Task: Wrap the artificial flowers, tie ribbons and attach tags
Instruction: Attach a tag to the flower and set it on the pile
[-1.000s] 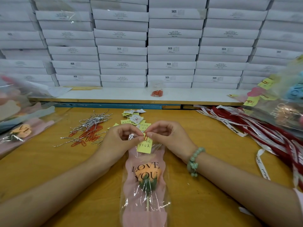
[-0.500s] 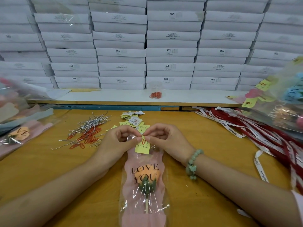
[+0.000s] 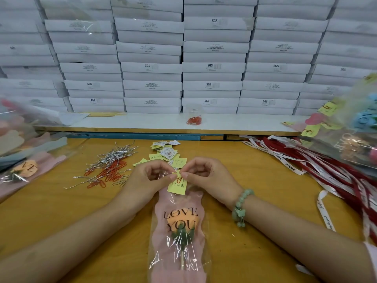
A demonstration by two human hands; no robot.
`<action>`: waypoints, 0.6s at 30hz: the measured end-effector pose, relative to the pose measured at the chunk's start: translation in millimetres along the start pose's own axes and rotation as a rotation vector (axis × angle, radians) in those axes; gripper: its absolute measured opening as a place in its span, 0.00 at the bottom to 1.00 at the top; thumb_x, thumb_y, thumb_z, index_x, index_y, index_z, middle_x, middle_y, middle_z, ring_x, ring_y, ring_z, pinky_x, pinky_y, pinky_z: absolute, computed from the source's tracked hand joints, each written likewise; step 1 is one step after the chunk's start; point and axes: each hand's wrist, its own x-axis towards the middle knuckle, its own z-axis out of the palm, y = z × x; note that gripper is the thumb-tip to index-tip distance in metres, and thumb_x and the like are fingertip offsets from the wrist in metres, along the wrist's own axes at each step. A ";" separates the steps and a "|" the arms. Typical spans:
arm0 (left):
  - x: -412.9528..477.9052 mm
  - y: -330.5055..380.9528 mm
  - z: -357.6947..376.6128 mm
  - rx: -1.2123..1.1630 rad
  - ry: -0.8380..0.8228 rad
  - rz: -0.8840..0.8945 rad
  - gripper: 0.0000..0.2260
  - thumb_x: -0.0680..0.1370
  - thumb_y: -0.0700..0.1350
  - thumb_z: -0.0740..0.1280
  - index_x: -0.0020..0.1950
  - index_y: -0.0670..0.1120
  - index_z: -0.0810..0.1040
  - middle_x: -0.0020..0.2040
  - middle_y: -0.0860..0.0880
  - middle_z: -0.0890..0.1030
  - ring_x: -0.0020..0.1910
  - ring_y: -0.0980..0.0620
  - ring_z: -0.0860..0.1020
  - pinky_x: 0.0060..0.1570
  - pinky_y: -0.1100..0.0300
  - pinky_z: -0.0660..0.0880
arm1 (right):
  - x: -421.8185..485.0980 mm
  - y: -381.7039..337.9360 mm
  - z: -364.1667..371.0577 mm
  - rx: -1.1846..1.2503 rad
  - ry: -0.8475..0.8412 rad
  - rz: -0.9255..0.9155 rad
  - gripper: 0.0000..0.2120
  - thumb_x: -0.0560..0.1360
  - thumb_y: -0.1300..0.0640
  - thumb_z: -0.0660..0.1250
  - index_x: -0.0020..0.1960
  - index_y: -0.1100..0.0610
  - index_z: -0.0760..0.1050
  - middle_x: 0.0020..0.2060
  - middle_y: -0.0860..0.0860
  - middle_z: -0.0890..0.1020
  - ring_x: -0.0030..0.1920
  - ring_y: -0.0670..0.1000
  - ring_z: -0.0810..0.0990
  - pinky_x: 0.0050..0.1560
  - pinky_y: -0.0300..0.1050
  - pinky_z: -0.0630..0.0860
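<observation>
Two forearms come in from 7 and 5 o'clock over the table (image 3: 61, 221). The left hand (image 3: 150, 177) and the right hand (image 3: 207, 176) meet with fingers curled. Each pinches the top edge of one yellow tag (image 3: 177, 186) at the mouth of one wrapped flower (image 3: 179, 231), which lies flat toward 6 o'clock. One bead bracelet (image 3: 240, 207) circles the right wrist. At 10 o'clock from the hands lie paper clips (image 3: 110, 173), at 12 o'clock loose tags (image 3: 169, 154) and at 3 o'clock ribbons (image 3: 318, 166), all too heaped to count.

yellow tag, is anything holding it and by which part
The left hand and right hand both pinch the yellow tag at its top edge.
</observation>
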 end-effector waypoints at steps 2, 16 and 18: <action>-0.4 0.1 0.3 -0.007 0.000 0.000 0.02 0.73 0.42 0.73 0.43 0.49 0.84 0.40 0.47 0.84 0.42 0.50 0.81 0.43 0.65 0.77 | 0.0 0.1 -0.1 -0.014 0.001 -0.004 0.02 0.74 0.62 0.71 0.45 0.56 0.81 0.42 0.57 0.84 0.44 0.57 0.84 0.46 0.47 0.81; -3.4 6.1 2.0 -0.125 -0.081 -0.112 0.23 0.69 0.49 0.77 0.63 0.54 0.76 0.53 0.42 0.82 0.50 0.43 0.83 0.53 0.48 0.79 | -1.0 -2.6 -5.6 0.115 0.140 0.020 0.03 0.75 0.63 0.70 0.48 0.60 0.80 0.37 0.51 0.83 0.32 0.43 0.80 0.32 0.38 0.76; -3.5 7.0 2.8 -0.137 -0.120 -0.132 0.23 0.71 0.47 0.74 0.65 0.52 0.75 0.48 0.33 0.81 0.46 0.37 0.82 0.49 0.48 0.78 | -1.5 -2.4 -5.9 0.120 0.130 0.025 0.03 0.75 0.63 0.69 0.48 0.60 0.80 0.37 0.50 0.83 0.32 0.43 0.79 0.31 0.37 0.75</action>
